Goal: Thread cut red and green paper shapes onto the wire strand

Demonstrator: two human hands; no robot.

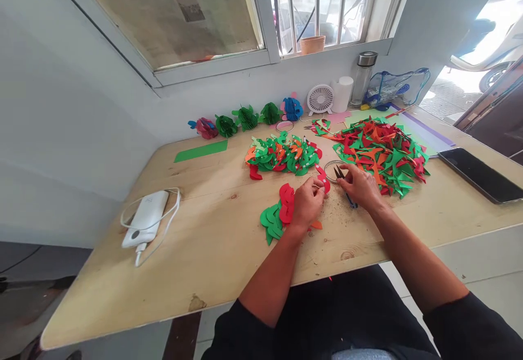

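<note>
My left hand (309, 202) pinches a small red paper piece (326, 183) over the middle of the wooden table. Just right of it, my right hand (362, 184) is closed by a pair of dark-tipped pliers (351, 201), with fingers at the tool; its tips point up and left. A roll of thin wire (333, 170) lies between and behind the hands. Beside my left wrist rest cut red pieces (286, 203) and green pieces (272, 220). Behind the hands is a heap of green, red and orange shapes (281, 154).
A pile of paper scraps (379, 153) lies right, near a black phone (480, 172). A white power bank (147, 215) with cable is left. Along the wall stand paper figures (246, 117), a small fan (320, 99) and a glass bottle (362, 82).
</note>
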